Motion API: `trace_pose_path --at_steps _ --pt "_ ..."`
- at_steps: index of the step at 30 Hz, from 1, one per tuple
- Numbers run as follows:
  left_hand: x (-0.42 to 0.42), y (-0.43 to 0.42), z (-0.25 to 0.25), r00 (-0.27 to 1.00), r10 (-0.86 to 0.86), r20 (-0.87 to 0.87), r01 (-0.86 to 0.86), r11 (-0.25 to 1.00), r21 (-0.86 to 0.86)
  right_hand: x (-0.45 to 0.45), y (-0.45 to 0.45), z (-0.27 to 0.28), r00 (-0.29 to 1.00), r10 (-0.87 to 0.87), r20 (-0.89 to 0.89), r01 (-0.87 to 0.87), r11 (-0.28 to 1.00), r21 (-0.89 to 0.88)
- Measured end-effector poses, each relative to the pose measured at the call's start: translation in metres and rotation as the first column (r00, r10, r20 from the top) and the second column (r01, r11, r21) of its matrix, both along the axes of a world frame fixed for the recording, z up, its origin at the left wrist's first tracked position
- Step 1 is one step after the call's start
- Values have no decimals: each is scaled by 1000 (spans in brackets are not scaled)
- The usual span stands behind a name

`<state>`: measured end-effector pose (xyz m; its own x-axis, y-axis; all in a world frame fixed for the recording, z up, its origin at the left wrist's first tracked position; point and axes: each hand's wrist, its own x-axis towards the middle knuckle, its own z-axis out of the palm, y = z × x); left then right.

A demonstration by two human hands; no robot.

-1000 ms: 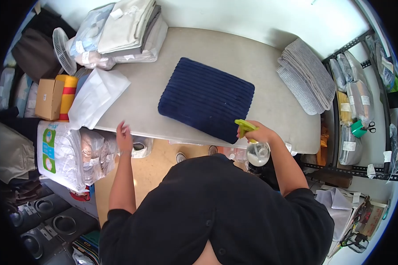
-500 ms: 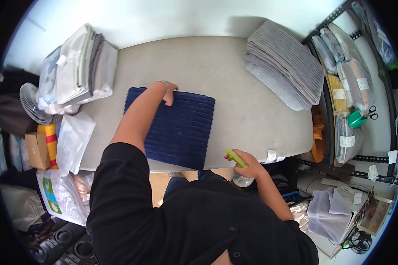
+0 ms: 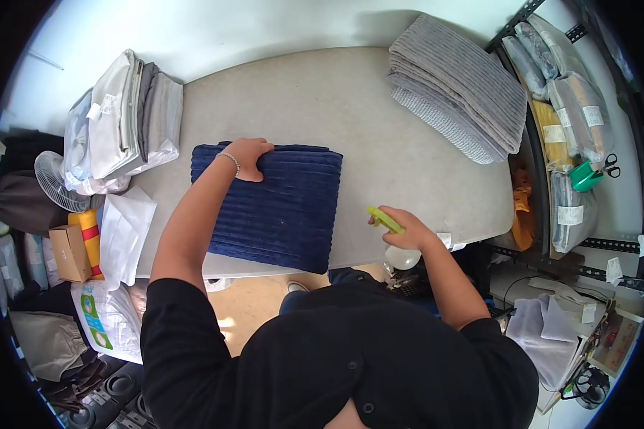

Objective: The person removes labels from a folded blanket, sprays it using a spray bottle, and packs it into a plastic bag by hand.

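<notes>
A folded navy ribbed cloth (image 3: 283,214) lies near the table's front edge, its layers showing along the sides. My left hand (image 3: 249,159) rests on its far edge, the thumb stretched over the ribs and apart from the other fingers. To the right of the cloth, my right hand (image 3: 406,230) is wrapped round the lime-green head of a spray bottle (image 3: 402,259). The clear body of that bottle hangs below the hand, beside the table's front edge, and is partly hidden by the hand and wrist.
Grey ribbed cloths (image 3: 458,86) are stacked at the table's (image 3: 286,93) back right. Wrapped fabrics (image 3: 118,121) stand at the back left, near a white fan (image 3: 57,181) and a cardboard box (image 3: 69,252). On the right, shelving holds bagged fabrics (image 3: 576,118) and black-handled scissors (image 3: 611,165).
My left hand has shifted left and toward me over the cloth. My right hand, still around the spray bottle, has risen slightly in view. The camera view has turned a little.
</notes>
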<state>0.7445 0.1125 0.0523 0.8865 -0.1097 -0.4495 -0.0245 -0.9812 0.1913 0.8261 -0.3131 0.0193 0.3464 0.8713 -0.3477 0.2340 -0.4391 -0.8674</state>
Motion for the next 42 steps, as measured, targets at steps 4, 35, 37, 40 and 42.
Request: trace_pose_path --at_steps 4,35,37,40,42 --pt "-44 -26 59 995 91 29 -88 992 -91 18 9 -3 996 48 -77 -38 992 123" --pt "-383 -171 61 734 154 661 -176 984 -34 -32 219 68 885 458 86 -407 848 -339" --pt "-374 -167 66 740 144 657 -163 986 -34 -17 213 60 927 371 49 -333 878 -343" --pt "-353 -160 76 751 135 646 -145 989 -37 -23 186 57 913 405 -42 -401 878 -262" --pt "-334 -154 87 782 157 603 -151 987 -61 -24 167 57 859 473 -196 -506 841 -192"
